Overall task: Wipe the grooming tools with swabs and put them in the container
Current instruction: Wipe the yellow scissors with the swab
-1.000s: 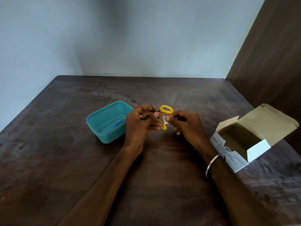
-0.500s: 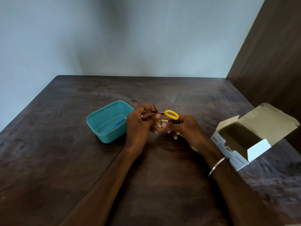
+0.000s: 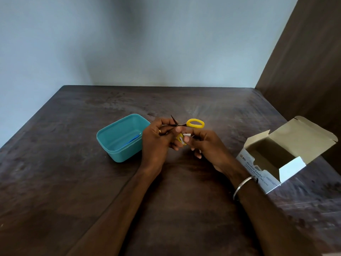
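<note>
Scissors: small, yellow-handled scissors (image 3: 193, 124) held in the air above the surface (image 3: 73, 182), just right of the container, blades apart and the dark tip pointing up and away from me.
Left hand: my left hand (image 3: 156, 139) grips the scissors at the blades near the pivot, fingers curled round the metal.
Right hand: my right hand (image 3: 206, 145) pinches a white swab (image 3: 186, 138) against the lower yellow loop; most of the swab is hidden by my fingers.
How it handles: I judge the scissors light and stiff, with smooth metal that could turn slippery once wet from the swab. The point is sharp, so I should hold by the pivot or the loops and keep skin off the edges. The swab looks thin and limp; it will only wipe where a fingertip backs it.
Container: the teal container (image 3: 118, 156) sits open on the surface, touching or just beside my left hand; a blue item (image 3: 133, 139) lies inside against the right wall.
Swab box: the open box (image 3: 258, 172) stands to the right, close to my right wrist, flaps raised.
Room: bare surface in front of me and beyond my hands; the short path left to the container is unobstructed. The box flaps and the surface's right edge crowd that side.
</note>
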